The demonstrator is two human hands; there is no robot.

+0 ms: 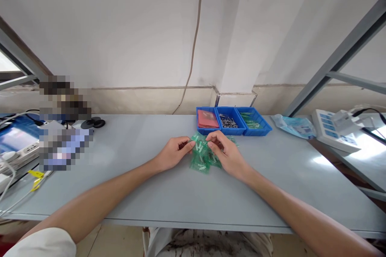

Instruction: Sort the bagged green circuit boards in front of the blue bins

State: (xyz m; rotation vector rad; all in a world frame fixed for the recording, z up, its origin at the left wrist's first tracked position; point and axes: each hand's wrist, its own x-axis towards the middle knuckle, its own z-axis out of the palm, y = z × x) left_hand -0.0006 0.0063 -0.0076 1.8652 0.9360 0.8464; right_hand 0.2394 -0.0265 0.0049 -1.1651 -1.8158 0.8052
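Several small green packets (200, 164) lie in a loose pile on the grey table (135, 200), with pale pieces showing through them. My left hand (174, 153) pinches the left edge of an upper green packet between thumb and fingers. On the packet's right side is my right hand (226, 153), its fingers curled and thumb close to the index finger; what it holds there, if anything, is too small to make out. Behind the hands stand three joined blue bins (230, 131), holding red packets (208, 119), metal pieces (228, 121) and green packets (251, 120).
At the right lie a light-blue plastic package (294, 125) and a white device with blue buttons (333, 130). Black round items (93, 123), a power strip (28, 150) and cables are at the left. A cable (196, 36) hangs down the wall.
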